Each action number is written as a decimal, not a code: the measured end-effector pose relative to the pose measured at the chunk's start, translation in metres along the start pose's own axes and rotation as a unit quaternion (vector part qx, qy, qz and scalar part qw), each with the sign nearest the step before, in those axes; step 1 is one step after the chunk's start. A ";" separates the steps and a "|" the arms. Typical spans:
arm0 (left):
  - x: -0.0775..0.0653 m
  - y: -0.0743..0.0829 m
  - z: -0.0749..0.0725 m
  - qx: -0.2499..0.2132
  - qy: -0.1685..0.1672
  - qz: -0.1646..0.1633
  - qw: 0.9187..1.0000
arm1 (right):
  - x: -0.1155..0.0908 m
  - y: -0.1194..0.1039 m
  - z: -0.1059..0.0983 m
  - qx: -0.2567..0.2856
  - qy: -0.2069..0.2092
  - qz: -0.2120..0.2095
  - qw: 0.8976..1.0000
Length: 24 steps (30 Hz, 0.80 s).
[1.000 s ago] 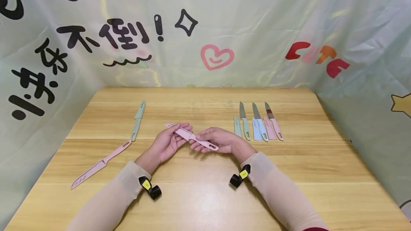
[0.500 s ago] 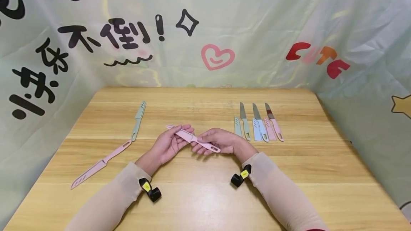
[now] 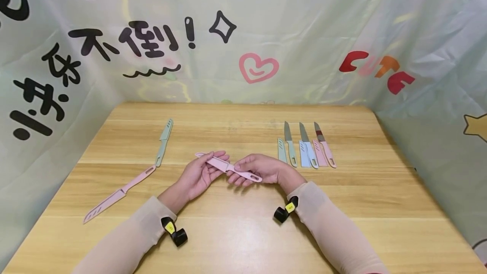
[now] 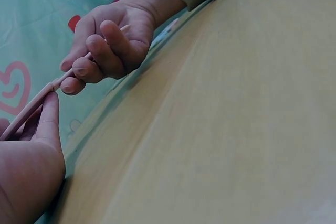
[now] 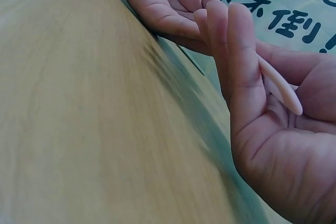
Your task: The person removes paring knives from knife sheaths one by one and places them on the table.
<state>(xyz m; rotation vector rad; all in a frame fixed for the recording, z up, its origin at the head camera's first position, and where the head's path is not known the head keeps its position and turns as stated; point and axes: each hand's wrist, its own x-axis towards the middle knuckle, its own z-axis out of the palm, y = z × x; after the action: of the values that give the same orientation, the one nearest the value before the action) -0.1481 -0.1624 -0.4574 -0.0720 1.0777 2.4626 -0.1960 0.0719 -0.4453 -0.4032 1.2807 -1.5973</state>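
Above the middle of the table, both hands hold a pink knife (image 3: 218, 163) in its matching sheath. In the head view, my left hand (image 3: 195, 176) has its thumb over the sheathed blade and its fingers beneath. My right hand (image 3: 266, 168) pinches the handle between thumb and fingers, and the slotted handle end sticks out toward me. From the right wrist, the handle's end (image 5: 286, 94) shows between the palm and the curled fingers. The left wrist view has the knife (image 4: 30, 106) edge-on, spanning the two hands. Part of the sheath lies hidden under the left thumb.
On the table's left lie a sheathed green knife (image 3: 164, 143) and a longer sheathed pink knife (image 3: 114, 199). To the right, bare green (image 3: 291, 151), blue (image 3: 310, 149) and pink (image 3: 327, 151) knives lie in a row, each beside its sheath. A printed curtain (image 3: 304, 24) surrounds the table.
Both hands, with the sheathed knife between them, have shifted slightly toward me; the right hand also drifts a little right. The knives on the table have stayed in place.
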 end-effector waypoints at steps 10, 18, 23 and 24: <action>0.000 -0.001 0.000 -0.004 0.004 0.009 1.000 | -0.001 -0.001 0.000 -0.003 0.003 -0.002 1.000; -0.001 -0.001 0.000 -0.009 0.006 0.012 1.000 | 0.001 0.001 -0.001 -0.008 0.002 -0.005 1.000; 0.000 -0.002 0.000 -0.007 0.004 0.017 1.000 | 0.001 0.002 -0.003 -0.008 0.005 -0.006 1.000; 0.000 -0.002 -0.001 -0.006 0.003 0.017 1.000 | 0.000 0.002 -0.003 -0.009 0.004 -0.007 1.000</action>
<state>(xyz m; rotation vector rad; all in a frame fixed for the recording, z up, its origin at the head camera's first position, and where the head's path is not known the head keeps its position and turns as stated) -0.1476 -0.1618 -0.4590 -0.0663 1.0749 2.5002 -0.1979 0.0736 -0.4482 -0.4186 1.3020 -1.6001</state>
